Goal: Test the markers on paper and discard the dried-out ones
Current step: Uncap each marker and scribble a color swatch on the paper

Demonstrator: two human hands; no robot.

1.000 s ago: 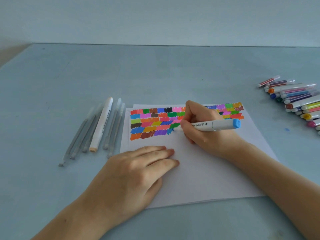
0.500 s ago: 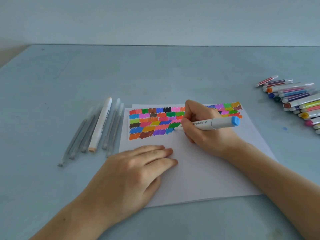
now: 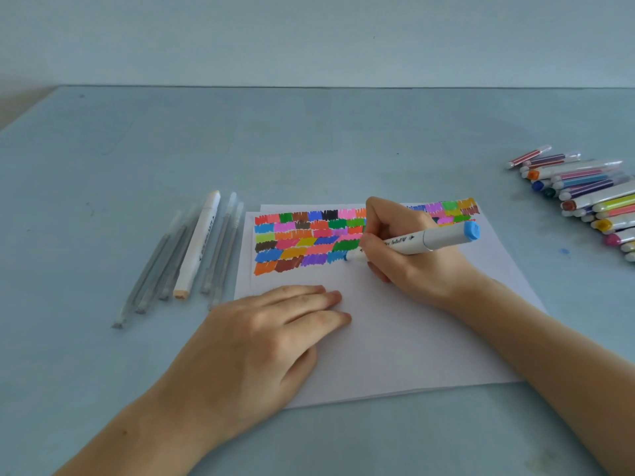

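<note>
Your right hand (image 3: 412, 259) is gripping a white marker (image 3: 415, 242) with a blue end cap, fingers and thumb curled round its barrel in a writing grip. The marker is lying at a low slant, cap end pointing right and slightly up, tip pointing left and down. Its blue tip is touching the paper (image 3: 395, 338) at the right end of the lowest row of colour swatches (image 3: 309, 240), right beside a blue patch.

Your left hand (image 3: 261, 341) is resting flat on the paper's lower left part, fingers straight and close together, pointing right; its grip is open and it is pressing the sheet down. The paper is lying on the pale blue tabletop (image 3: 309, 142), and a second sheet's edge is showing beneath it. The swatches are filling a band across the paper's upper part, partly hidden behind your right hand.

To the left of the paper, a white marker with a peach cap (image 3: 197, 245) is lying among several clear pens (image 3: 154, 266), all roughly parallel. At the far right edge of the tabletop, a pile of coloured markers (image 3: 591, 201) is lying well apart from the paper.
</note>
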